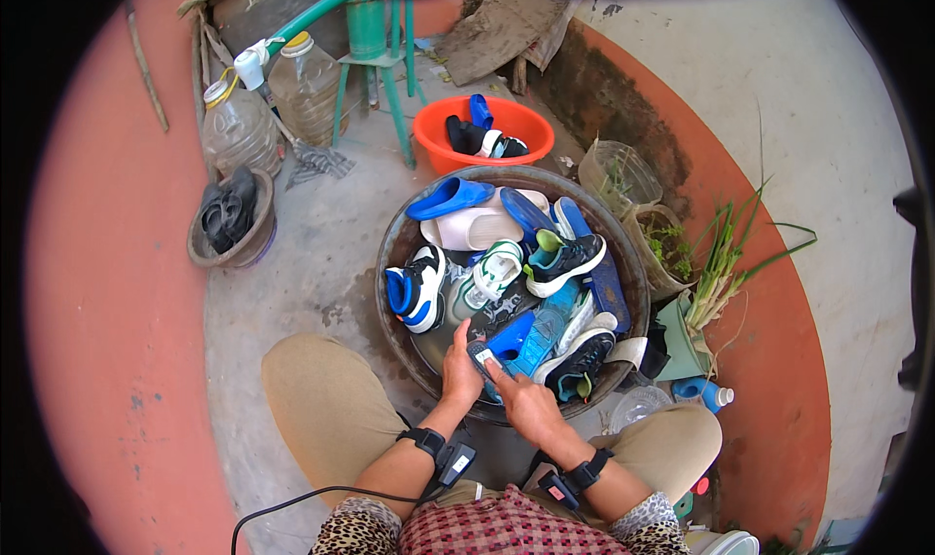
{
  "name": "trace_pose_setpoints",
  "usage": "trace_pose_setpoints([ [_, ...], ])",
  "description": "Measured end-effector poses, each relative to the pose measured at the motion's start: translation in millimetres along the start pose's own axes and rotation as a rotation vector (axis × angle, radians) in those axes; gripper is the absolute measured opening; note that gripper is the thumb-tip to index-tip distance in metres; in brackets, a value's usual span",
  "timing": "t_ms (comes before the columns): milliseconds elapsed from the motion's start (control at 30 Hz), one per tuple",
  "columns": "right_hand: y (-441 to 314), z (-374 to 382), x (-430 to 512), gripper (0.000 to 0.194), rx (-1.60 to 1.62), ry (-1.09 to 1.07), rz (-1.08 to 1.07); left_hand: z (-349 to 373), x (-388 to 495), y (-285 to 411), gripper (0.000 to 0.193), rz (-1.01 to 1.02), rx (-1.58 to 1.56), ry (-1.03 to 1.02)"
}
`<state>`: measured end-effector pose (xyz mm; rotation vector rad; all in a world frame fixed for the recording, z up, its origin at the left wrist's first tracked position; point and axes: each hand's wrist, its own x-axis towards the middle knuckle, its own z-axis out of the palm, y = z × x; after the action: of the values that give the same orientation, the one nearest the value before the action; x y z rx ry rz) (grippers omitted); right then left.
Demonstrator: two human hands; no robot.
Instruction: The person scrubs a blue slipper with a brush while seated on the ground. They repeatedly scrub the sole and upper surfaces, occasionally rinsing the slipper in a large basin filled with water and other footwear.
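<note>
A large round metal tub (387, 321) filled with footwear and some water stands before me. Over its near edge, my left hand (462, 372) holds one side of a small dark shoe or slipper (480, 353) with a pale patch. My right hand (524, 402) presses its fingers on the patch; whether it holds a small tool is hidden. Beyond my hands are a blue slipper (513, 336), a green-and-white shoe (498, 266), a black, white and blue sneaker (420, 288), a black sneaker with green lining (562, 259) and pale pink slides (475, 228).
An orange basin (540, 135) with footwear stands behind the tub. At left are a bowl (266, 237) with dark shoes, plastic jugs (303, 80) and a green stand (394, 117). Potted plants (661, 252) and a blue bottle (697, 391) line the right side.
</note>
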<state>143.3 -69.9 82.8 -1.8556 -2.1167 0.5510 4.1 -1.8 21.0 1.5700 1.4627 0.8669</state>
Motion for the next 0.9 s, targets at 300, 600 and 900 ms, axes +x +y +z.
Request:
trace_pose_setpoints([
  [300, -2.0, 3.0, -0.5, 0.053, -0.031, 0.002, -0.049, 4.7, 3.8, -5.8, 0.078, -0.044, -0.118, 0.006],
  [600, 2.1, 2.7, 2.3, 0.054, -0.09, 0.155, 0.029, 2.6, 4.1, -1.7, 0.074, 0.087, -0.061, 0.082],
  [900, 4.1, 9.6, 2.4, 0.057, -0.154, 0.267, 0.077, 5.4, 4.3, -11.9, 0.05, 0.149, -0.03, 0.082],
])
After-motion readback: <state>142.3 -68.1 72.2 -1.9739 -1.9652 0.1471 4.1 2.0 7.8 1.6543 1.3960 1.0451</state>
